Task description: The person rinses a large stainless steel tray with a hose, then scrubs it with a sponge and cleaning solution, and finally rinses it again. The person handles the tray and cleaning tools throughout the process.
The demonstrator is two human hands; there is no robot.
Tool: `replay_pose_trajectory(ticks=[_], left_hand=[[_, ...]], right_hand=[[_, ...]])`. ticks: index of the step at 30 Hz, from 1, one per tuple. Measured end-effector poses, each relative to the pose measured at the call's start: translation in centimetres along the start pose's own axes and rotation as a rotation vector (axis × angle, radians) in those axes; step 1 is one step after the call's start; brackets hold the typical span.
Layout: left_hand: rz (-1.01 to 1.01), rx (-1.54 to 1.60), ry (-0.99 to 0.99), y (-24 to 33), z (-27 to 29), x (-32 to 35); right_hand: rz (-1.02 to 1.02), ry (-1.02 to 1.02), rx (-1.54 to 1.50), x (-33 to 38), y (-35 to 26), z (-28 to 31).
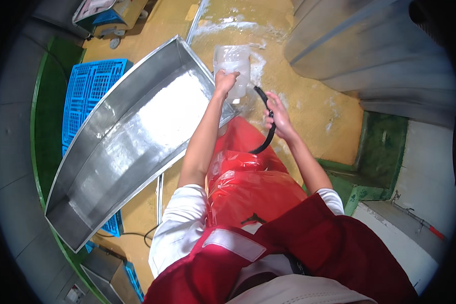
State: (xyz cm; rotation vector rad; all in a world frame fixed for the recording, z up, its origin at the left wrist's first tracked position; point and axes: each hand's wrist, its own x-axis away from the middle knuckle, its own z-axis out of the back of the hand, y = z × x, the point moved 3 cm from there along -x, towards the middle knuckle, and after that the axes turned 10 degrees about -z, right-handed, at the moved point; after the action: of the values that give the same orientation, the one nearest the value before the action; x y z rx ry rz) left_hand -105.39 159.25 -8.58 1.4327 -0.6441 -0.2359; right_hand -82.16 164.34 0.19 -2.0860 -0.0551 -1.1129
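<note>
A translucent plastic jug [233,57] hangs over the wet floor ahead of me, its white neck pointing back toward me. My left hand [226,82] is closed around its near left side. The fingers of my right hand [279,114] are wrapped round a black hose [266,141], whose open end points up and left at the jug's right side. Water seems to spray between the hose end and the jug, though this is blurred. The hose's lower part disappears beside my red plastic apron [245,187].
A long steel trough [121,119] stands close on my left, beside blue plastic pallets [93,83]. Foam streaks lie on the wet yellow floor [334,134]. A plastic curtain [359,48] hangs at the far right, above a green ledge [382,147]. A loaded cart [119,20] stands at the far left.
</note>
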Motion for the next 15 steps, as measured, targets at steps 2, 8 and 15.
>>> replay_pose_trajectory(ticks=[2, 8, 15], left_hand=[[0.011, 0.014, -0.031, -0.3, -2.0, -1.4], [-0.137, -0.148, -0.093, -2.9, -7.1, -4.0], [-0.245, -0.748, -0.244, 0.7, -12.0, -1.3]], right_hand=[[0.052, 0.033, 0.006, 1.6, 0.0, 0.7], [0.112, 0.119, 0.094, 5.4, -1.1, 2.9], [0.187, 0.176, 0.004, 4.9, -4.6, 11.1]])
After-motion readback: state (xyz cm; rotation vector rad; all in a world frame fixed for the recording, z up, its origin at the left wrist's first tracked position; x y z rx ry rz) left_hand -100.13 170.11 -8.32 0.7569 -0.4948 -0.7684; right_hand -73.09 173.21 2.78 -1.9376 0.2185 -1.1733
